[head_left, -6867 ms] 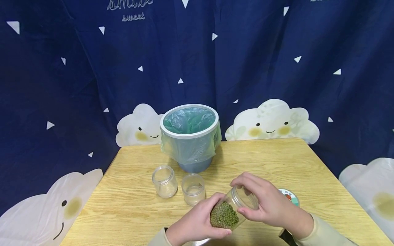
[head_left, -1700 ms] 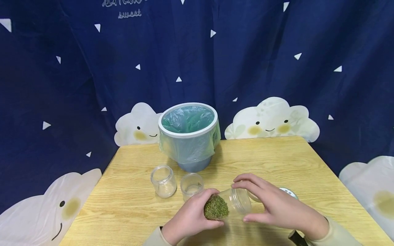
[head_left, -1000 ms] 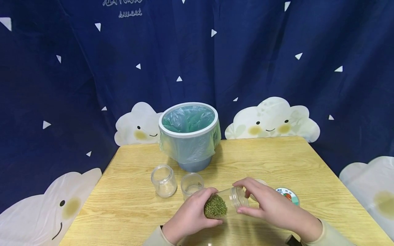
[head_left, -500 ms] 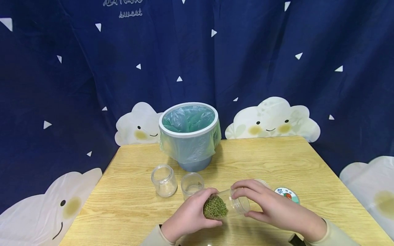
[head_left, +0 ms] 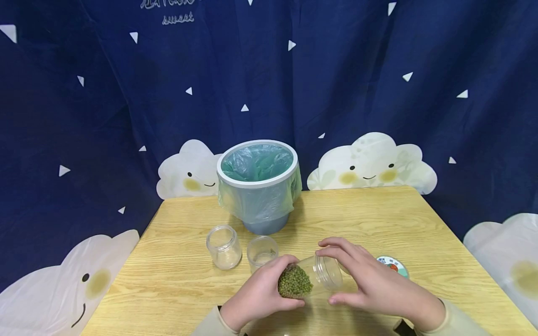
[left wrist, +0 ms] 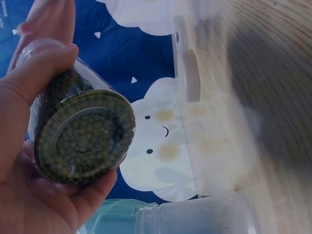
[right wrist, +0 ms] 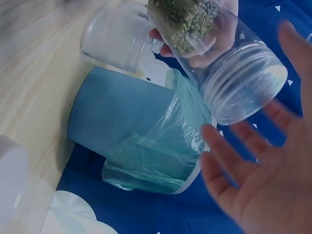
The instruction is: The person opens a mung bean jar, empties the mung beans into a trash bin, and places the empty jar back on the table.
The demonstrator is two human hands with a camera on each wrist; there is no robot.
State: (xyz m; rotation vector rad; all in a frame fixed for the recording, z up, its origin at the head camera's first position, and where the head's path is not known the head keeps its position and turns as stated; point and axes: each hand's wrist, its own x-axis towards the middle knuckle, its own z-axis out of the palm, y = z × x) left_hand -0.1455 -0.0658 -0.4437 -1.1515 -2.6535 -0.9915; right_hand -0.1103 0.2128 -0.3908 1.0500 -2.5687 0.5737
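My left hand (head_left: 262, 296) grips the base end of a clear plastic jar (head_left: 329, 272), fingers and thumb wrapped round it. Small green beans, like mung beans (head_left: 295, 281), are heaped in that end. The jar is tilted over the table, its threaded, uncovered mouth pointing right. My right hand (head_left: 374, 284) is held around the mouth with thumb and fingers spread. In the right wrist view its fingers (right wrist: 226, 151) stand loosely apart beside the rim, holding nothing; whether a fingertip touches it is unclear. The jar's round bottom (left wrist: 85, 139) faces the left wrist camera.
Two clear jars, one at left (head_left: 224, 247) and one nearer the middle (head_left: 262, 249), stand on the wooden table (head_left: 176, 289). Behind them is a bin (head_left: 269, 224) lined with a green bag. A round lid with a printed label (head_left: 394, 265) lies partly behind my right hand.
Compared with the oldest frame, the jar lies more level and farther left. My right fingers, closer around the rim a second ago, are now spread wider. My left hand stays nearly still lately.
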